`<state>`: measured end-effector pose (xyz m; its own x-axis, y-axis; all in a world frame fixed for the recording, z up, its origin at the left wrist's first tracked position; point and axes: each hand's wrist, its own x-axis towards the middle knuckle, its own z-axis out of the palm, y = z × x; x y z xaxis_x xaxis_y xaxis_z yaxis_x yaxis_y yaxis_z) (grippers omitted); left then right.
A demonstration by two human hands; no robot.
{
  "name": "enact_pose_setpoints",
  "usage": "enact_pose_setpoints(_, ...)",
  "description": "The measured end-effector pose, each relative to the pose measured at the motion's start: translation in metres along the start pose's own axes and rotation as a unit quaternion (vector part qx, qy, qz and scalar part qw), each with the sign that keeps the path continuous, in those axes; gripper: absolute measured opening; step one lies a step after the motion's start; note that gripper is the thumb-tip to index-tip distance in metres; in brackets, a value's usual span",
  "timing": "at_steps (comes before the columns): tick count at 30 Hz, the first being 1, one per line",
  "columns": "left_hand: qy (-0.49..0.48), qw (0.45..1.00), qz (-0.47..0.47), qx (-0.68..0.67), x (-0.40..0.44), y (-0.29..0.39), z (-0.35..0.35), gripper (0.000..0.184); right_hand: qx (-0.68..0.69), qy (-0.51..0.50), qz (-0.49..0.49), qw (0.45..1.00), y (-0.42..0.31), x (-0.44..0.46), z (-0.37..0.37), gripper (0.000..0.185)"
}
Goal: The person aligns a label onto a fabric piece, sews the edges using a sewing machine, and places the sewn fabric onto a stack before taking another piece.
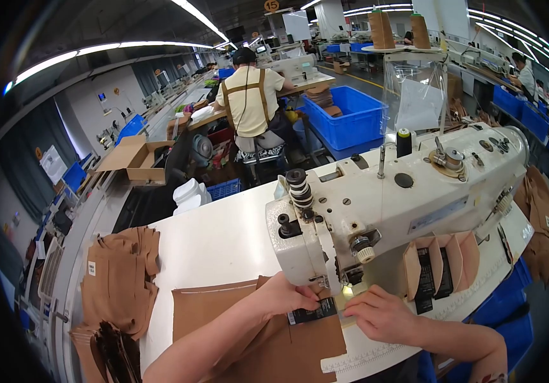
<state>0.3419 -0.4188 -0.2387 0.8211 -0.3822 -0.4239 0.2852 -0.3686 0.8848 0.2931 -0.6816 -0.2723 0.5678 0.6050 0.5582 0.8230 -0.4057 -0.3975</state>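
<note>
A white industrial sewing machine [376, 210] stands over brown fabric [312, 345] spread on the table. On the fabric, just in front of the lit needle area, lies a black label [312, 311] with pale print. My left hand [287, 295] has its thumb and fingertips closed at the label's upper left, beside the machine head. My right hand [383, 315] is at the label's right end, its thumb and fingers pinched together near the fabric's edge. Whatever sits between those right fingertips is too small to make out.
Stacked brown pieces [121, 274] lie at the table's left. A divided holder [443, 268] with black labels stands right of the needle. A printed ruler [370, 359] runs along the front edge. Beyond the machine are a blue crate [344, 118] and a seated person [249, 99].
</note>
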Motion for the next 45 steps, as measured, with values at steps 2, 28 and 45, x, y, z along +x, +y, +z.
enact_pose_setpoints(2,-0.006,1.000,-0.001,-0.001,0.002,-0.003,-0.001,0.059,-0.003,-0.001,-0.001,1.000,0.000,0.000,-0.001,0.024)
enact_pose_setpoints(28,0.043,0.987,0.069,0.137,-0.008,-0.022,0.000,0.031,-0.098,-0.067,-0.064,0.991,-0.010,0.012,0.004,0.038)
enact_pose_setpoints(45,0.248,0.876,0.245,0.333,-0.059,0.012,-0.012,0.018,-0.099,-0.033,-0.062,0.993,-0.011,0.011,0.007,0.032)
